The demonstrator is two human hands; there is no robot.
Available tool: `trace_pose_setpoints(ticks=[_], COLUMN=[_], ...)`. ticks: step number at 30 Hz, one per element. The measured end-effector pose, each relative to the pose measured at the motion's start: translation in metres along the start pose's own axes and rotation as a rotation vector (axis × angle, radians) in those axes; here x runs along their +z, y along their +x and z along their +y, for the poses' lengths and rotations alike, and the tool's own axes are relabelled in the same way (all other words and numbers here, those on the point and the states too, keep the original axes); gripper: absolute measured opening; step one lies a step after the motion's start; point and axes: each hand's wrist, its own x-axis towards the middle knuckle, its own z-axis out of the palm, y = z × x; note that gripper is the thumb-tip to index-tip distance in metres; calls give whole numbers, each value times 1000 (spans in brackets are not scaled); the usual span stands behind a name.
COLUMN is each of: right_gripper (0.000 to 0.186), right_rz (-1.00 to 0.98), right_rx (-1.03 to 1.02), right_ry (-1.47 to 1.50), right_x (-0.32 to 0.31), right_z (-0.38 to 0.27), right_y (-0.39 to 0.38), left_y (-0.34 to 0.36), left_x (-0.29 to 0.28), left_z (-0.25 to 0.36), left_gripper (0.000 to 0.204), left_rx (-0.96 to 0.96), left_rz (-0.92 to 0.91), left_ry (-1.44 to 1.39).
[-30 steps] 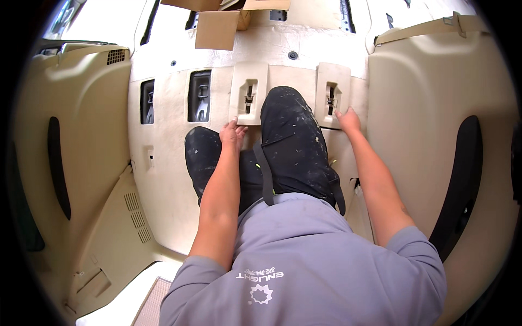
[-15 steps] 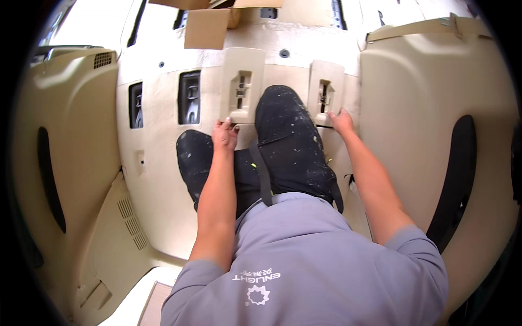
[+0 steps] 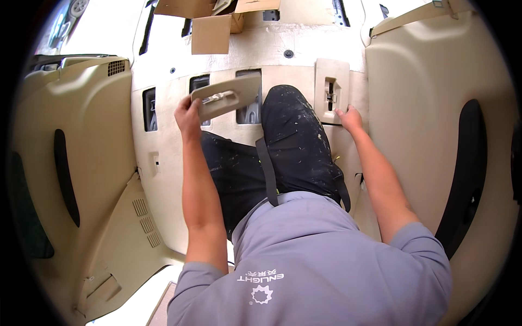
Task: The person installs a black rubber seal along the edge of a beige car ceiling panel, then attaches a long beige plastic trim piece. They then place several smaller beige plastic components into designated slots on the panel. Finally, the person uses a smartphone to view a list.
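Observation:
Tilted sideways in my left hand (image 3: 188, 116) is a beige cover panel (image 3: 239, 88) with a long slotted recess. My fingers close on its left end, and the panel is lifted off the floor over two dark openings. My right hand (image 3: 349, 118) pinches the lower right corner of a second beige cover panel (image 3: 339, 70), which has a similar slotted recess and stands lengthwise away from me. Metal fittings show inside the uncovered floor opening (image 3: 250, 114) beside my knee. Part of another floor opening (image 3: 199, 82) is hidden by the lifted panel.
An open cardboard box (image 3: 211, 33) stands ahead, flaps spread. Another dark floor opening (image 3: 149, 110) lies to the left. Beige side panels (image 3: 98, 130) with black curved trim (image 3: 463, 174) rise on both sides. My legs in dark trousers (image 3: 293, 136) fill the middle.
My left hand has lifted its panel and turned it from lengthwise to crosswise, moving left. A floor opening now shows where that panel was. My right hand stays at its panel's corner.

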Motion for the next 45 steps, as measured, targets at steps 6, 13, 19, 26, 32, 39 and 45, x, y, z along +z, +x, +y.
trace_pose_setpoints(ticks=[6,13,19,26,32,39,45], right_gripper=[64,60,61,58,59,67,80], right_rz=[19,-20,-26,-62,-82,-184,104], right_rx=[-12,19,35,52,41,98,-96], right_ry=[5,72,86,78,89,-9,276], right_x=[-1,-2,-5,-10,-14,3,-116], right_z=[4,0,1,-2,-1,16,-54], right_y=[-1,-2,2,4,6,25,69], left_y=[62,106,108,69,-62,-92,-96], left_x=[53,143,168,118,99,87,53], left_z=[103,43,-10,-40,-85,-118,-4], left_gripper=[27,27,32,48,65,65,47], left_rx=[123,102,207,44,-454,-322,-69], left_rz=[-615,-1085,-741,-45,-82,-52,-285], left_ry=[727,841,850,713,884,867,1120])
